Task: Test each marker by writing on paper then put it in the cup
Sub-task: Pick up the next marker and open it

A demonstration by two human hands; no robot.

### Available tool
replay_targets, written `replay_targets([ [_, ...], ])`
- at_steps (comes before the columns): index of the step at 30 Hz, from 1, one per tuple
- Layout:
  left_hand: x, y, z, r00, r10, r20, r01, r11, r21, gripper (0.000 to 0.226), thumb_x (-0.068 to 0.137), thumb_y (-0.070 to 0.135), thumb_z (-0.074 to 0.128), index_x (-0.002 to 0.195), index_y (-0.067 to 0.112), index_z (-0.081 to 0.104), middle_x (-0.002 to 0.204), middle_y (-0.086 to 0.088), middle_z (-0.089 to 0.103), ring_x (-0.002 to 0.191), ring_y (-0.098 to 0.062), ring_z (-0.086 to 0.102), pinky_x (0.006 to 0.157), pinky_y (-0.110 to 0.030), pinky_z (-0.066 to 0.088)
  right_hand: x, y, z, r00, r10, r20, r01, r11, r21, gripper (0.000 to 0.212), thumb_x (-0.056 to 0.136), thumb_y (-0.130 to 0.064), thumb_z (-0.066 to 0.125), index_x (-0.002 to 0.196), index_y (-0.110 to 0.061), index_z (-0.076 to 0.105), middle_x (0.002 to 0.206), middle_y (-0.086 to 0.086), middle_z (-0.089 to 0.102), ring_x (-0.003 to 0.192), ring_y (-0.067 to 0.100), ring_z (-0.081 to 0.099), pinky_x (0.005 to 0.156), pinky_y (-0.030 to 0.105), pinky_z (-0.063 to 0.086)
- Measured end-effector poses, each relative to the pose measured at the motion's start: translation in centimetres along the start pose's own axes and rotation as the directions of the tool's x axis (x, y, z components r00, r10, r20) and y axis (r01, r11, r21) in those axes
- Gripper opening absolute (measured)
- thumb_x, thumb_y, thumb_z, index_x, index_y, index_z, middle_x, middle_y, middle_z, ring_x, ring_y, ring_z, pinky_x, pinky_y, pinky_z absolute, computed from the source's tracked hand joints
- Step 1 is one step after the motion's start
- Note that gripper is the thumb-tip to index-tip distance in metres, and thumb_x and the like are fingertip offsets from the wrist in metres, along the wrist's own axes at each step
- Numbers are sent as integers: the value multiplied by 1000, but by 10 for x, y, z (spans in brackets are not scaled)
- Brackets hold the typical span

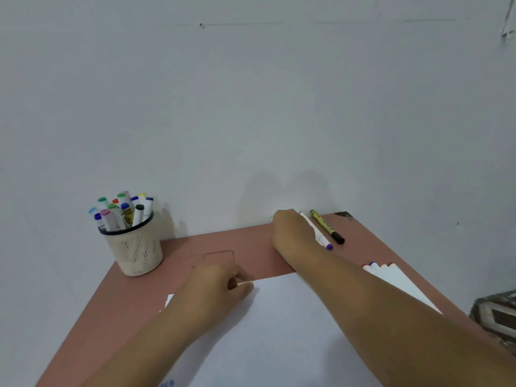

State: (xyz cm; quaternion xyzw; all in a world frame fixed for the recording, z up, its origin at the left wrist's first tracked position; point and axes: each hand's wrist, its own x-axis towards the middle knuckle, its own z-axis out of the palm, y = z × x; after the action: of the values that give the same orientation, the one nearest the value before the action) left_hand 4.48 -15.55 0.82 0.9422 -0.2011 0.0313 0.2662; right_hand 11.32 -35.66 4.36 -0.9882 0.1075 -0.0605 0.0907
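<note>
A beige mesh cup (pixel 136 252) with a black rim stands at the table's far left, holding several capped markers. My left hand (pixel 220 286) pinches the top edge of the white paper (pixel 279 336) that lies in front of me. My right hand (pixel 290 233) reaches to the table's far edge with its fingers curled down; a small white marker end shows at its left side. A white marker with a purple cap (pixel 321 237) lies against that hand's right side. Just right of it lies a yellow marker with a black cap (pixel 326 227).
The brown table (pixel 251 244) butts against a pale wall. Several white markers (pixel 391 277) with red and blue tips lie side by side at the right, half hidden by my forearm. A patterned object (pixel 497 314) sits past the table's right edge.
</note>
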Motion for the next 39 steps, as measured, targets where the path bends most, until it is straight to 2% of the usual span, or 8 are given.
replay_targets([
  [7, -2, -8, -4, 997, 39, -64, -43, 998, -52, 9, 87, 44, 66, 92, 46, 74, 78, 29, 65, 76, 4, 61, 67, -25, 52, 1, -10, 14, 998, 56, -1, -55, 990, 128, 36, 106, -41, 46, 94, -12, 63, 119, 12, 68, 113, 31, 63, 82, 35, 49],
  [16, -16, -17, -8, 996, -71, -63, 59, 984, -169, 4, 85, 48, 67, 85, 48, 71, 76, 27, 66, 70, 4, 60, 72, -31, 56, -16, -11, 3, 999, -45, -15, 46, 996, 80, 22, 99, -32, 53, 95, -15, 66, 91, 3, 65, 98, 26, 65, 80, 33, 49],
  [19, -26, -15, -13, 993, -80, -88, 56, 968, -246, 8, 89, 39, 71, 83, 42, 74, 72, 20, 66, 62, 3, 57, 63, -22, 48, -28, -2, -13, 999, 39, -12, -34, 962, 273, 20, 88, -24, 63, 71, -15, 56, 68, 1, 60, 63, 21, 61, 54, 27, 42],
  [21, -31, -14, -17, 988, -90, -122, 49, 951, -304, 8, 90, 37, 72, 82, 39, 75, 67, 13, 64, 58, 0, 53, 59, -22, 45, -41, 0, -27, 995, 102, 6, -88, 832, 547, 19, 82, -22, 67, 68, -10, 60, 62, 4, 59, 50, 22, 51, 48, 24, 35],
  [24, -38, -1, -25, 972, -130, -195, 20, 875, -484, 4, 92, 35, 72, 95, 36, 74, 76, 15, 66, 64, -1, 59, 64, -23, 50, -69, -4, -36, 992, 38, 124, -130, 306, 943, 14, 81, -17, 69, 78, -3, 68, 73, 12, 63, 64, 22, 58, 63, 32, 53],
  [28, -46, 20, -39, 948, -3, -318, -151, 877, -457, 22, 100, 33, 61, 121, 34, 66, 114, 20, 67, 106, 7, 59, 84, -9, 44, -121, -16, -40, 985, -150, 90, -107, -104, 989, 14, 93, 2, 65, 79, 0, 66, 82, 14, 71, 76, 18, 71, 79, 32, 64],
  [31, -52, 11, -36, 881, 203, -428, -235, 972, -21, 42, 99, 49, 49, 136, 31, 50, 141, 15, 48, 131, -1, 41, 108, -19, 31, -146, -24, -40, 986, -164, 17, -34, -104, 994, 23, 94, 9, 59, 83, -8, 49, 79, 21, 68, 70, 25, 70, 72, 39, 63],
  [39, -70, -1, -52, 853, 354, -383, -352, 933, 78, 19, 101, 40, 43, 107, 32, 59, 89, 16, 60, 82, -2, 55, 75, -25, 47, -176, -44, -42, 960, -268, -79, 96, 50, 994, 6, 91, 6, 69, 91, 0, 70, 77, 19, 71, 68, 24, 67, 63, 30, 57],
])
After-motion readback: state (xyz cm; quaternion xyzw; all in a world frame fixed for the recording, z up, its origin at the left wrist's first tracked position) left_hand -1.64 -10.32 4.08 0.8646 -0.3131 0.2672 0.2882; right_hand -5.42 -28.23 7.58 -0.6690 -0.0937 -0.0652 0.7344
